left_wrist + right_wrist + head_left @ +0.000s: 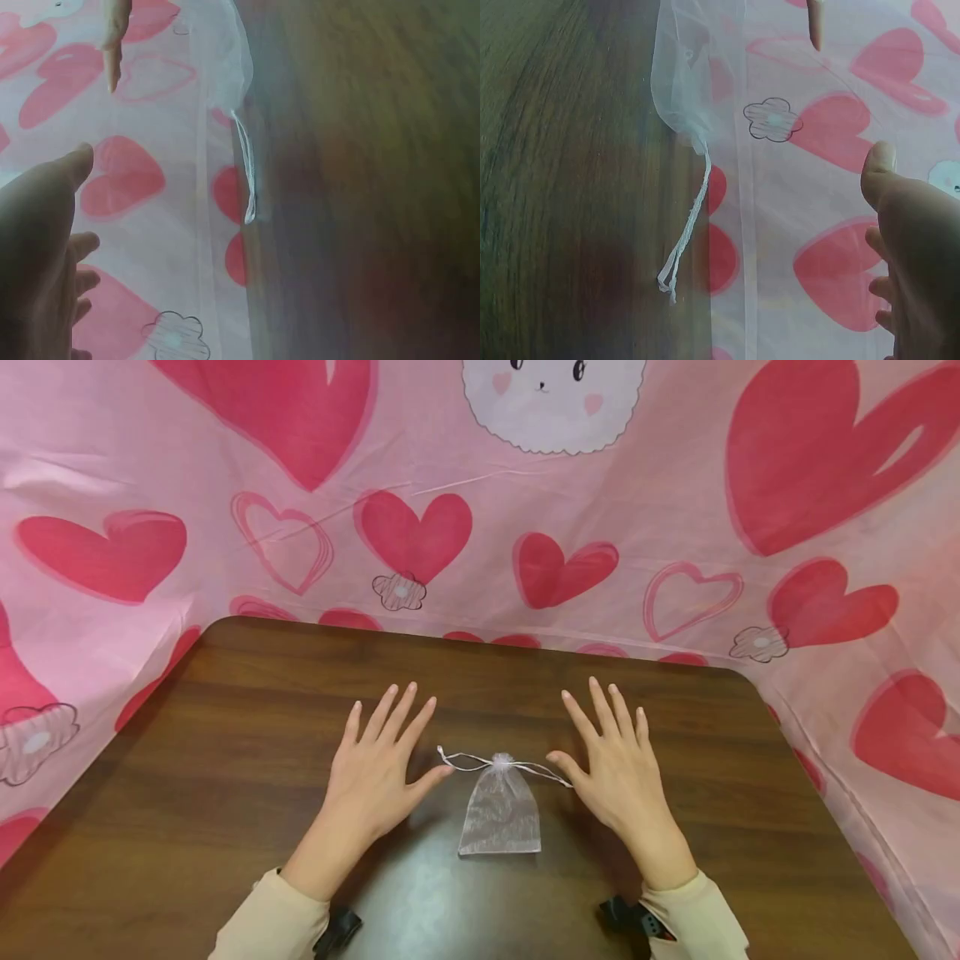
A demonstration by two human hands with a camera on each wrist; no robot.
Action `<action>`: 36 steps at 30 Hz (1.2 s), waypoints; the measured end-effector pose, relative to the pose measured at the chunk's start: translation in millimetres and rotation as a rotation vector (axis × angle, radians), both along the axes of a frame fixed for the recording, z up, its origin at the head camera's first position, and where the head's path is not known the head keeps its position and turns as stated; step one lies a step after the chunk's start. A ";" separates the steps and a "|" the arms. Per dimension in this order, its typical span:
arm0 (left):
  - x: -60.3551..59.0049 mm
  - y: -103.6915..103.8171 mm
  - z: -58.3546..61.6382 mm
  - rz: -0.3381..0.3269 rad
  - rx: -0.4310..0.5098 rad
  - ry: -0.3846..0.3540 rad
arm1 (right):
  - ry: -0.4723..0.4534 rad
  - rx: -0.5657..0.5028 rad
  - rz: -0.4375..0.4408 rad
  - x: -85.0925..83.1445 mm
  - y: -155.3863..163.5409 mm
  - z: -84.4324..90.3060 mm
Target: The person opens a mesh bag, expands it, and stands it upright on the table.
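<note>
Sheer white organza makes up the small drawstring pouch [500, 814] that lies flat on the dark wood table [225, 793], between the person's two hands. Its long axis runs from six o'clock, where the closed bottom edge sits nearest the person, to twelve o'clock, where the gathered neck is cinched. From that neck the drawstring [480, 763] runs out to both sides, one end towards nine o'clock and the other towards three o'clock. The left hand [377, 768] rests palm down on the table with fingers spread and straight, holding nothing; the pouch lies at about three o'clock from it, and its thumb tip comes just beside the left string end. The right hand [611, 764] mirrors it, flat and spread, the pouch at about nine o'clock from it, its thumb tip close to or touching the right string end; which cannot be told. Both hands lie about equally near. A pink cloth with red hearts [675, 510] hangs behind the table.
</note>
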State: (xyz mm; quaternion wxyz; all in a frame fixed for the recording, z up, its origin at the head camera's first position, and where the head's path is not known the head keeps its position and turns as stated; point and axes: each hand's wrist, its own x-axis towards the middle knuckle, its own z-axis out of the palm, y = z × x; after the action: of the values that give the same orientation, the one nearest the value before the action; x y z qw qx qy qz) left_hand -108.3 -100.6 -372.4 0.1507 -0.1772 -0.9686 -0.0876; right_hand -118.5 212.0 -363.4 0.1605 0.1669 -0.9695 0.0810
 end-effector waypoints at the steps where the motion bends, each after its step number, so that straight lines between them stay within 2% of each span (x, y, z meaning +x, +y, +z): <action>1: -0.5 0.9 0.4 -0.003 0.001 -0.002 | 0.001 -0.002 0.008 -0.1 -0.6 0.4; 6: -4.3 5.2 1.0 -0.043 -0.003 -0.009 | -0.025 -0.032 0.068 -0.4 -3.2 3.1; 13: -12.9 10.9 0.4 -0.134 -0.011 -0.016 | -0.137 -0.123 0.153 -2.0 -4.5 1.6; 22: -22.1 13.2 -2.8 -0.206 -0.008 -0.022 | -0.108 -0.182 0.273 -8.8 -12.5 -3.1; 30: -27.1 15.2 -11.5 -0.258 0.021 -0.098 | -0.107 -0.169 0.274 -11.4 -18.8 -9.1; 36: -30.5 19.4 -16.0 -0.293 0.063 -0.127 | -0.083 -0.200 0.299 -14.5 -22.3 -15.1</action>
State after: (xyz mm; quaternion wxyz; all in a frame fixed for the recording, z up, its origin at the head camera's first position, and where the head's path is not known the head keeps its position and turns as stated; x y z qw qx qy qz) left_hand -138.8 -81.1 -388.4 0.0805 -0.3058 -0.9368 -0.1499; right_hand -133.0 189.7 -378.5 0.1221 0.2890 -0.9268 0.2066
